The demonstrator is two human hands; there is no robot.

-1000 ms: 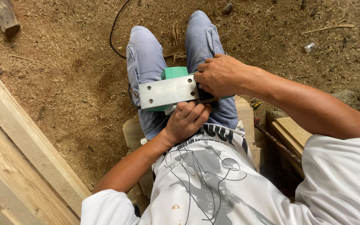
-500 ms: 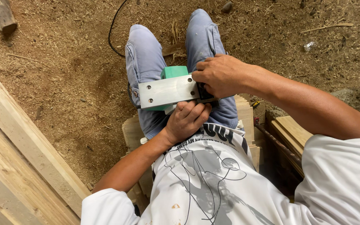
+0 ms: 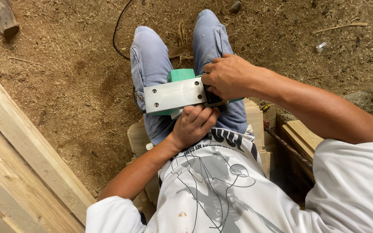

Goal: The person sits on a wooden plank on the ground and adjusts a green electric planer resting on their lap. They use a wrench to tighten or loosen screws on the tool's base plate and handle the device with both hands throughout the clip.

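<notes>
Almost nothing is seen to have shifted since the earlier pictures: both hands stay on the tool, and the tool stays on the lap in the same place.

Sawdust-strewn brown earth floor (image 3: pixel 65 82) fills most of the view. Pale rough-sawn wooden planks (image 3: pixel 18 172) are stacked along the left edge, and a smaller pile of short wooden boards (image 3: pixel 301 136) lies at the right, beside the seated person. A white printed T-shirt (image 3: pixel 221 185) and light blue jeans (image 3: pixel 152 64) are worn by the person, and a low stack of thin boards (image 3: pixel 140 138) is sat upon.

Across the thighs a green-bodied electric hand planer with a flat grey metal sole plate (image 3: pixel 173 95) is held, sole turned upward toward the camera. The right hand (image 3: pixel 227 77) is closed over the planer's right end, so that part of the body is hidden by the knuckles. The left hand (image 3: pixel 193 125) is curled against the underside edge just below the sole plate, fingers bent and touching it; what they pinch cannot be told.

A black power cord (image 3: pixel 119 32) is trailed from the planer up over the floor. A small grey stone (image 3: pixel 235 6) lies near the top edge.
</notes>
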